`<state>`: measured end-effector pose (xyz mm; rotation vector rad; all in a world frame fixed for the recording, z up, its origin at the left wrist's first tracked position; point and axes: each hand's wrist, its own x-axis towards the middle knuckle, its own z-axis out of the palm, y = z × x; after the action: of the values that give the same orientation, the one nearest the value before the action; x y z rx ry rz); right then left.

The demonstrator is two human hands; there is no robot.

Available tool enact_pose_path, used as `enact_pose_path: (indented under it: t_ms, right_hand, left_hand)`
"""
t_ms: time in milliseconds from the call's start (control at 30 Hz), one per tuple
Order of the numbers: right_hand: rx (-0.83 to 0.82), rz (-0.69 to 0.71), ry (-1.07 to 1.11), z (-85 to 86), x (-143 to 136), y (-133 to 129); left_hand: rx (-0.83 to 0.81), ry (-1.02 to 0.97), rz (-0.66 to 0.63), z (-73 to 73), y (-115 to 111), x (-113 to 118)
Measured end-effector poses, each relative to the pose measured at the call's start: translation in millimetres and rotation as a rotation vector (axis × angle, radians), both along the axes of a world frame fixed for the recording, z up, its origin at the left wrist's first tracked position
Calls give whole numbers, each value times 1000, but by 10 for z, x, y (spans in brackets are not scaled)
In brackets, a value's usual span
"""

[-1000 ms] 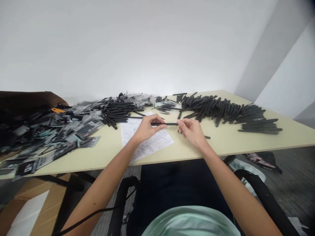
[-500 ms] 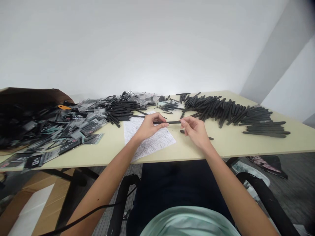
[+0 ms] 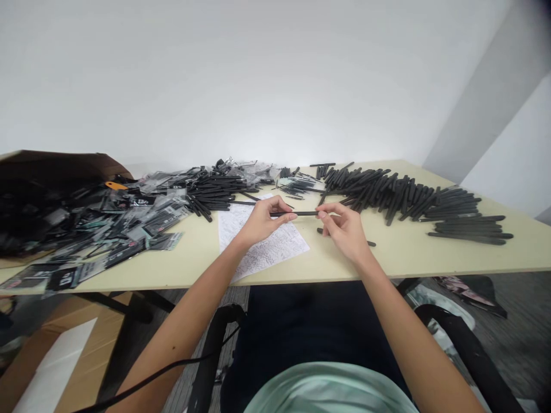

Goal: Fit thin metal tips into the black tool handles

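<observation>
A slim black stick [image 3: 306, 213], pen-like in shape, is held level above the table between my two hands. My left hand [image 3: 267, 221] pinches its left end between thumb and fingers. At the stick's right end, the thumb and fingertips of my right hand [image 3: 344, 228] are closed. Beneath my right hand another black stick [image 3: 371, 244] lies on the table, its middle hidden by the hand. Below my left hand is a white paper sheet [image 3: 275, 252] covered with dark marks.
A long heap of black sticks [image 3: 391, 192] stretches along the right side of the pale yellow table [image 3: 340, 269]. Thin dark pieces [image 3: 301, 184] lie behind my hands. Printed plastic packets [image 3: 159, 218] and another stick pile [image 3: 215, 192] are left, beside a cardboard box [image 3: 69, 163].
The whole view has shifted slightly. Both hands keep the same hold on the black stick, with almost no movement.
</observation>
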<state>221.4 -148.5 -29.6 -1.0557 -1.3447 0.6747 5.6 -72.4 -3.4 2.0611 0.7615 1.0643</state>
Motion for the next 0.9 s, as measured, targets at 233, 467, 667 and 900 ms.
enact_pose_path:
  t_ms: [233,467,667,900]
  right_hand:
    - [-72,-100,-214,-5,12,-17]
    - [6,-85,-75,-27,-4,7]
    - [3,-52,-149,-7,6,-19]
    - [-55,-121,-292,-18,11,-17]
  left_hand:
    - [-7,22,-38,6,2,-12]
    - [20,7,10,4,13,-13]
    - [5,6,4,7,12,-16]
    - [3,23,-35,14,4,-21]
